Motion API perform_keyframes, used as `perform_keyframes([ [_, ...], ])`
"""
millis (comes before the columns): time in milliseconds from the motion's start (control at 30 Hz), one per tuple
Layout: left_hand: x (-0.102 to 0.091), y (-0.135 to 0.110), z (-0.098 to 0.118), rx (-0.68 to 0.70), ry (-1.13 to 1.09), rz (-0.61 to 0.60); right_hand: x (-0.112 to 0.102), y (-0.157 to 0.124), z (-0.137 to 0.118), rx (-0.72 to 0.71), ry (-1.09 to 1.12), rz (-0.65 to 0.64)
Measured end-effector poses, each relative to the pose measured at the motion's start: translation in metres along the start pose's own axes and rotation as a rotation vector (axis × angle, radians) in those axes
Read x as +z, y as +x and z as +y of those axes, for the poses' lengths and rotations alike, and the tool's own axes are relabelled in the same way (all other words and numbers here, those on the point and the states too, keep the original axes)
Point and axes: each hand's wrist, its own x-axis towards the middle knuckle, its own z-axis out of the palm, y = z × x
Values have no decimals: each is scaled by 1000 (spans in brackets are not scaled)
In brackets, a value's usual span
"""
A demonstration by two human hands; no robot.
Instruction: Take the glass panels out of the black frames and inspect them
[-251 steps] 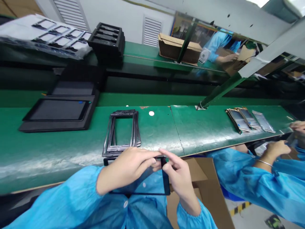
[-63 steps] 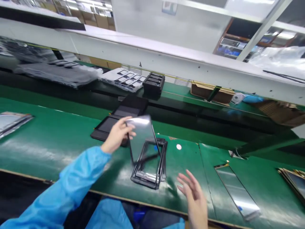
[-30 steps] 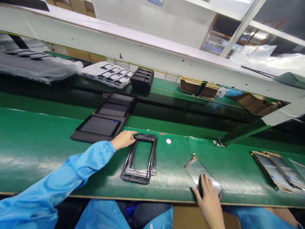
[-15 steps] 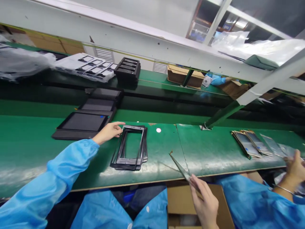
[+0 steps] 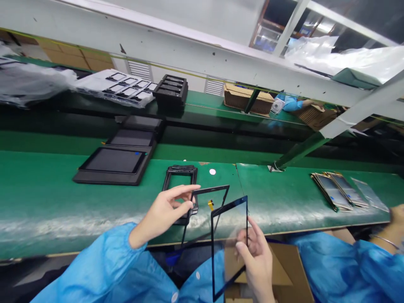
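Observation:
Between finger and thumb, my left hand [image 5: 167, 212] grips a thin black bezel frame [image 5: 212, 189] by its left side, tilted above the bench edge. My right hand [image 5: 257, 256] pinches the right edge of a clear touch panel [image 5: 225, 240] with a black border. Its tilted glass overlaps the bezel frame's right side in view; I cannot tell whether they touch. A small orange flex cable [image 5: 211, 205] shows by the panel's upper left corner. Behind my left hand, several black frames lie stacked [image 5: 180, 168] on the green bench, partly hidden.
Dark screens on black trays [image 5: 110, 160] lie to the left. A black tray stack [image 5: 170, 90] stands on the back shelf. Farther right are stacked panels [image 5: 333, 193] and a co-worker's arm [image 5: 386, 235]. An open cardboard box [image 5: 288, 269] sits below the bench edge.
My left hand has lifted the bezel frame off the stack and brought it right and nearer. My right hand has turned the touch panel from edge-on to face me.

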Motion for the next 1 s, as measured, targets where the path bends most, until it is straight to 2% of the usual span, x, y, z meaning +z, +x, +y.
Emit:
perform_keyframes([
  [67, 6, -4, 0, 22, 5, -21, 5, -1, -2, 31, 26, 8],
  [200, 10, -6, 4, 60, 8, -57, 7, 0, -3, 72, 39, -57],
  [533, 13, -9, 11, 264, 199, -123, 8, -1, 5, 95, 50, -46],
  [700, 13, -10, 6, 264, 211, -148, 8, 0, -1, 93, 51, -37],
  [1000, 12, -11, 13, 277, 206, -96, 15, -8, -19, 166, 75, -34],
])
